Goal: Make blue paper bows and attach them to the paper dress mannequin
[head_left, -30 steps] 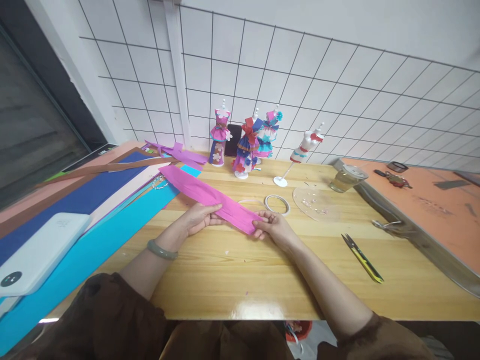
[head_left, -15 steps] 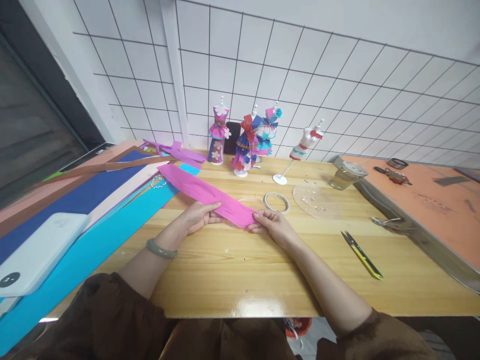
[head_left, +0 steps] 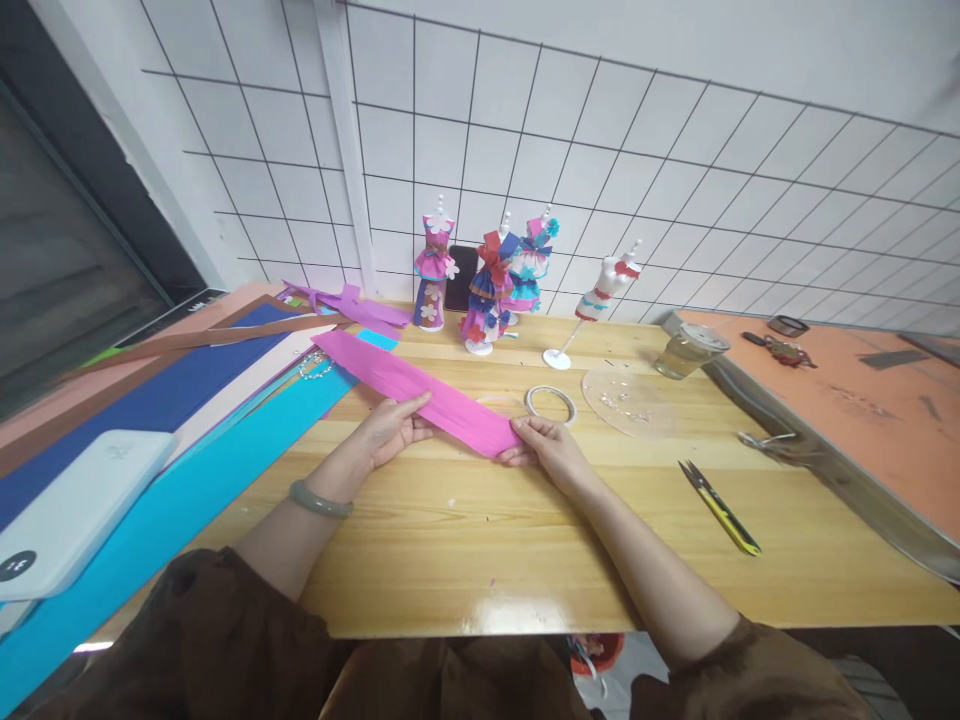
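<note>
A long strip of pink crepe paper (head_left: pixel 427 398) stretches between my hands above the wooden table (head_left: pixel 450 560). My left hand (head_left: pixel 394 430) grips its lower edge near the middle, thumb on top and fingers underneath. At the right end, my right hand (head_left: pixel 544 445) pinches the strip between thumb and fingers. The strip's far left end rests over the coloured paper by a beaded chain (head_left: pixel 316 364). Just beyond my right hand lies a roll of white tape (head_left: pixel 551 404). Yellow thread snips (head_left: pixel 720 508) lie farther right.
Small dress forms in paper outfits (head_left: pixel 491 295) stand at the back, beside a barely dressed one (head_left: pixel 609 285). Blue paper (head_left: pixel 187 510) and a white power bank (head_left: pixel 90 510) cover the left. A clear dish (head_left: pixel 630 402) and a lidded cup (head_left: pixel 691 350) stand right.
My left hand has slid slightly left along the strip's edge. The right hand keeps its pinch on the end, and the view has shifted a little.
</note>
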Demonstrator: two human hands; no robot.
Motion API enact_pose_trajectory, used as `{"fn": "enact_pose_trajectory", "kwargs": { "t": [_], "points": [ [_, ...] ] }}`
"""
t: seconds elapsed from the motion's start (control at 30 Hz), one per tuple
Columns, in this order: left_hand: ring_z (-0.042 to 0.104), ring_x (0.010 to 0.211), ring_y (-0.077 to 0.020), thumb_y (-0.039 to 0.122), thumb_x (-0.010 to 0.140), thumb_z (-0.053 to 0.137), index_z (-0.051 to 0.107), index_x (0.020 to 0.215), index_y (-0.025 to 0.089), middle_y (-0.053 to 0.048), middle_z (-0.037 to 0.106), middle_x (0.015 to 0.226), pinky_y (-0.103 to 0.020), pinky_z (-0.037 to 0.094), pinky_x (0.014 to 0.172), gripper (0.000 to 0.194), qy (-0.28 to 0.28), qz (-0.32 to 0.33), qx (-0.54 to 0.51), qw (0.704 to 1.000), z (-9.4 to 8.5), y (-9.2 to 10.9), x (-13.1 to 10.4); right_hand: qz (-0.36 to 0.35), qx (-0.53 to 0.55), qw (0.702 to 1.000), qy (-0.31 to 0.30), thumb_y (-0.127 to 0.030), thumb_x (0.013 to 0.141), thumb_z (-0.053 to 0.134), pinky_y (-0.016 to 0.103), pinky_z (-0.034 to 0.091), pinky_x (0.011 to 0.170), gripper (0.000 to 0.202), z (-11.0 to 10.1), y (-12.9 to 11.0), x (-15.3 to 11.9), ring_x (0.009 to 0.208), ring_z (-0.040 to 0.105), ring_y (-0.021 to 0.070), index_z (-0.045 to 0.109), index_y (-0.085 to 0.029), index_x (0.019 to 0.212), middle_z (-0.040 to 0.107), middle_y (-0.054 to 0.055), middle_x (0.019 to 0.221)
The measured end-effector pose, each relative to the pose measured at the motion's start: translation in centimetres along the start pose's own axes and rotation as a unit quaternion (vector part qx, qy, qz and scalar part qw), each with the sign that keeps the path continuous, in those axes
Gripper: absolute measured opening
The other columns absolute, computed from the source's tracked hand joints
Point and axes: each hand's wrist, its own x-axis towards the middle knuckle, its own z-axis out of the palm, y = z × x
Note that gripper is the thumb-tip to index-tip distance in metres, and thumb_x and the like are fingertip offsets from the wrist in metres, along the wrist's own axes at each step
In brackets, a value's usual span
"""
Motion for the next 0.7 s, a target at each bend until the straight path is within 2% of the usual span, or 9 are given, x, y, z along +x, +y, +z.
{"fn": "enact_pose_trajectory", "kwargs": {
  "t": [0.23,0.43,0.7],
  "points": [
    [0.062,0.083,-0.0174,0.011,0.07,0.059,0.057,0.093,0.013,-0.008,0.065,0.09,-0.037,0.049,0.081,0.023,0.067,0.053,-0.06,0.995,-0.64,0.15,0.62,0.0,-0.015,1.0,0.006,-0.039,0.078,0.051,0.021,0.052,0.048,0.024,-0.22,0.12,0.07,0.051,0.063,0.014,0.05,-0.016,0.081,0.065,0.004,0.054],
    [0.062,0.081,-0.0166,0.011,0.068,0.061,0.058,0.088,0.013,-0.007,0.065,0.088,-0.037,0.049,0.081,0.02,0.067,0.059,-0.06,0.994,-0.56,0.09,0.54,-0.013,-0.031,0.999,-0.004,-0.033,0.073,0.06,0.018,0.051,0.05,0.025,0.11,-0.17,0.03,0.054,0.064,0.0128,0.051,-0.014,0.086,0.066,0.004,0.057],
    [0.062,0.08,-0.0188,0.014,0.07,0.06,0.057,0.09,0.013,-0.008,0.065,0.087,-0.043,0.047,0.081,0.02,0.061,0.06,-0.067,0.994,-0.72,0.19,0.58,-0.024,-0.069,0.997,0.015,-0.038,0.077,0.053,0.017,0.049,0.047,0.024,-0.31,0.17,0.27,0.048,0.062,0.0112,0.052,-0.015,0.077,0.064,0.003,0.051]
  ]
}}
